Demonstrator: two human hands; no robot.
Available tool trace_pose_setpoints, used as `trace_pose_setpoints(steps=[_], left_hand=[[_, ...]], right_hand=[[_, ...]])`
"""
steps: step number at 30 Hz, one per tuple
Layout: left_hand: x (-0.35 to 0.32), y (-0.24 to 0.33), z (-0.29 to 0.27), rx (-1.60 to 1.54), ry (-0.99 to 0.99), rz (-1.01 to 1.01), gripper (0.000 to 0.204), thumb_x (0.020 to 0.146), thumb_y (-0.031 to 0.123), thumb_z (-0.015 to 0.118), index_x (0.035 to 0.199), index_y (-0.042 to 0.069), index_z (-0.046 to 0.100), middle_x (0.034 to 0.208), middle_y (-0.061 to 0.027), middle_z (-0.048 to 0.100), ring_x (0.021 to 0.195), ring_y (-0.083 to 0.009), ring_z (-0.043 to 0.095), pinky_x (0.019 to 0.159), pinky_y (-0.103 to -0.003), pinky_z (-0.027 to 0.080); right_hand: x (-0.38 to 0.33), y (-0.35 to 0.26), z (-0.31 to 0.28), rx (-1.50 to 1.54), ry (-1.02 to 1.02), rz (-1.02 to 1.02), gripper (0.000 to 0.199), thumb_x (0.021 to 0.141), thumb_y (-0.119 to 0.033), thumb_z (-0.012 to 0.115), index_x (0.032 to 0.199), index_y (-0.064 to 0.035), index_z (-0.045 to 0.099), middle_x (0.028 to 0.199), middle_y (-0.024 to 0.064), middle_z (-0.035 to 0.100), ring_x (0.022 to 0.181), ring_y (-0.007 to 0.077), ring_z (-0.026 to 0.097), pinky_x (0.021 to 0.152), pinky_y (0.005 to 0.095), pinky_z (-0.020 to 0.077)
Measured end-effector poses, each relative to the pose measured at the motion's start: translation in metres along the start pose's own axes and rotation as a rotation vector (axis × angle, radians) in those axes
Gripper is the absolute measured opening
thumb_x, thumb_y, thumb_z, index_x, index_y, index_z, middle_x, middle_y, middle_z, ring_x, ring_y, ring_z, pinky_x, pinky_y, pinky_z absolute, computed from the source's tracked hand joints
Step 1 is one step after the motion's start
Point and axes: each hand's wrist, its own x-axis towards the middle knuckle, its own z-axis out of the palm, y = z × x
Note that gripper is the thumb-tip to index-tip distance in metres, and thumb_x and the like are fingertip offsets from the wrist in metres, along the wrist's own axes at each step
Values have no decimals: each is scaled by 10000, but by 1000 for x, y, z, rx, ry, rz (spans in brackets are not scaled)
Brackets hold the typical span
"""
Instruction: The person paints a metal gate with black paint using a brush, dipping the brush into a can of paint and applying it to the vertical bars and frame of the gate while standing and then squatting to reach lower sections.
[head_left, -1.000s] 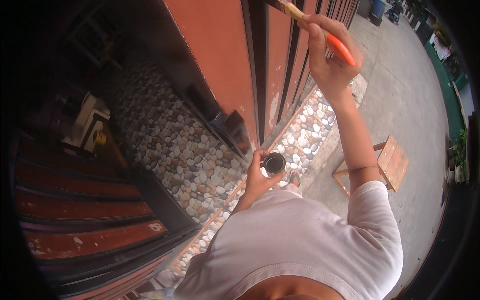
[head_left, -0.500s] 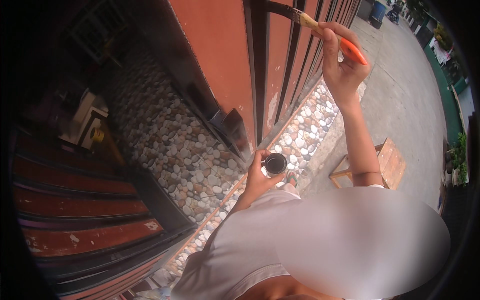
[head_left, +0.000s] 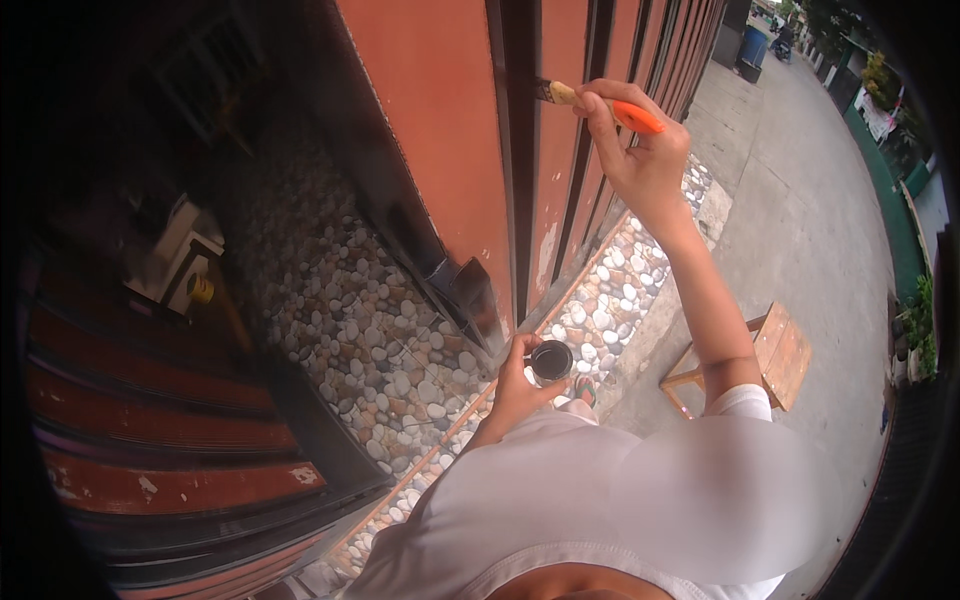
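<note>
Right now the right hand [head_left: 640,165] grips a paintbrush [head_left: 600,102] at the dark gate bar [head_left: 520,150], left hand [head_left: 520,385] closed around a paint cup [head_left: 551,360] — drips could mar the orange panel [head_left: 440,130], or the cup could tip.

This is the outside of a house by a street: an orange metal gate [head_left: 440,150] with dark bars, a pebble-stone base [head_left: 350,330], concrete pavement [head_left: 800,200], a small wooden stool [head_left: 770,350]
</note>
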Motion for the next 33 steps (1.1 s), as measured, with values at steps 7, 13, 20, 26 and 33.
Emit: trace_pose_setpoints(steps=[7,13,20,26,33], left_hand=[[4,5,2,-2,11,-14,663,655,146,865,1171,64,456,1112,-89,572,1077,-231,589,896,-378,477],[2,1,-2,11,25,2,667,656,148,867,1173,65,454,1117,-90,569,1086,-234,585,893,-375,475],[5,6,-1,9,10,6,670,660,151,878,1169,61,453,1114,-91,566,1076,-215,581,913,-366,473],[5,1,0,4,-3,31,676,675,152,879,1181,49,443,1113,-97,559,1076,-200,575,938,-351,478],[10,-5,2,-13,-46,9,667,675,143,879,1170,57,439,1109,-99,558,1064,-196,590,938,-359,488]], right_hand=[[36,0,-7,199,370,-228,102,911,-99,698,940,-2,708,827,80,722,681,124,682,595,231,529],[27,5,-12,80,0,30,173,955,-130,645,964,37,690,787,79,727,738,132,727,633,211,549],[86,0,-34,248,248,-242,241,984,-170,615,1042,56,676,865,95,731,816,152,731,690,235,585],[76,-1,-46,214,21,-81,257,984,-177,614,1045,67,671,897,112,731,852,168,730,741,256,595],[105,-2,-48,148,204,-308,241,1001,-104,572,1108,101,641,974,124,712,873,189,716,771,259,574]])
